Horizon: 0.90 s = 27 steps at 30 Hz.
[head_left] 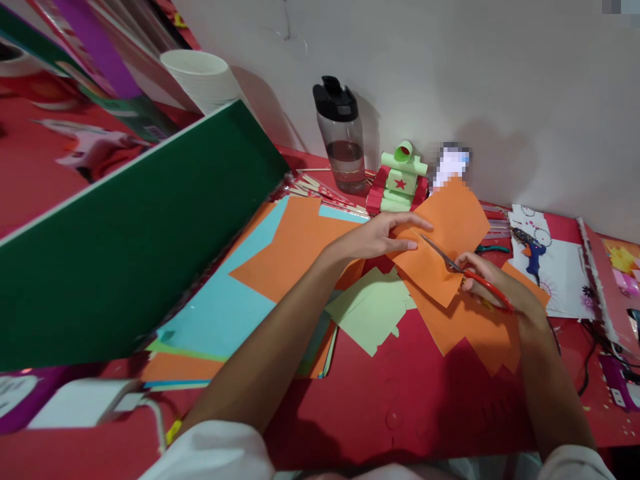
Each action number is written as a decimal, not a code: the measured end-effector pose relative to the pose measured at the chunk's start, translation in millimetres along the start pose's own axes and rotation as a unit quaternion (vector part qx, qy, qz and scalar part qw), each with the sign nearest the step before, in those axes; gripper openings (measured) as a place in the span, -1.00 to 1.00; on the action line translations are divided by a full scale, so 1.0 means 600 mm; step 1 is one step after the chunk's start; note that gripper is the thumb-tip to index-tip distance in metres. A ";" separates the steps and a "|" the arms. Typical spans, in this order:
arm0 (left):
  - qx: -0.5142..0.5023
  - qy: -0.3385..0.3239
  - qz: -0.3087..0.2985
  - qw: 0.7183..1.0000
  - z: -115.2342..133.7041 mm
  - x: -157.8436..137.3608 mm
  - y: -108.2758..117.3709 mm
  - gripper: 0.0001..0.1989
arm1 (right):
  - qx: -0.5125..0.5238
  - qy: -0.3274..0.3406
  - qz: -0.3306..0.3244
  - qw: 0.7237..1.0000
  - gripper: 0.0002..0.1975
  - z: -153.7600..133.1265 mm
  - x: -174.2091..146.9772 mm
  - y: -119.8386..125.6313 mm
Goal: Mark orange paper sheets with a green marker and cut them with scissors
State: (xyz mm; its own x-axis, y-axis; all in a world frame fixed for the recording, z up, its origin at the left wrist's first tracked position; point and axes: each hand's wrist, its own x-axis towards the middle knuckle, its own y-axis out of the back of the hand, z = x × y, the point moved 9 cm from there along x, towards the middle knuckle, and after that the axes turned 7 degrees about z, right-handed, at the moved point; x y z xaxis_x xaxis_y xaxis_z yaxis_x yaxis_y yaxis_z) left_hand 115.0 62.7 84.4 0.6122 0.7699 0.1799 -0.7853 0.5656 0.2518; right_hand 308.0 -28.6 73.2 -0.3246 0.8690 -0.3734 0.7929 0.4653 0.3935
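Observation:
My left hand (383, 235) holds an orange sheet of paper (457, 217) by its left edge, thumb and fingers closed on it. In my right hand (483, 280) is a pair of scissors (493, 293) with red handles, its blades lying in a cut across the sheet. More orange paper (475, 340) with notched edges lies beneath on the table. Pale green paper pieces (373, 307) rest below my left hand. To the left, a stack of blue paper (225, 313) and orange sheets spreads under my left forearm.
Behind stand a water bottle (343, 143), a green and red paper model (400, 183) and a blurred phone screen (450, 165). A dark green board (145, 247) rises at left, near paper cups (200, 73). A blue glue gun (534, 253) lies on white paper at right.

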 end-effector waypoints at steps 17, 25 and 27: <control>-0.020 -0.019 0.014 1.000 0.000 0.001 0.006 -0.48 | 0.018 -0.015 0.023 0.999 -0.56 -0.007 0.007 0.002; 0.010 -0.011 0.009 1.000 0.004 0.001 0.003 -0.45 | -0.005 0.056 0.000 0.998 -0.54 -0.007 0.006 0.001; 0.011 -0.011 0.005 1.000 0.006 0.001 0.001 -0.45 | -0.003 0.051 0.000 0.999 -0.52 -0.003 0.006 0.000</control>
State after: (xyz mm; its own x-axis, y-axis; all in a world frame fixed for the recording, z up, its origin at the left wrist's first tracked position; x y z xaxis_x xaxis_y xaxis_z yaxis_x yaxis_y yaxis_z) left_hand 115.0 62.6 88.2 0.6057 0.7692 0.2037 -0.7898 0.5503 0.2709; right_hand 306.2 -25.2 73.5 -0.3756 0.8816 -0.2859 0.7895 0.4659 0.3995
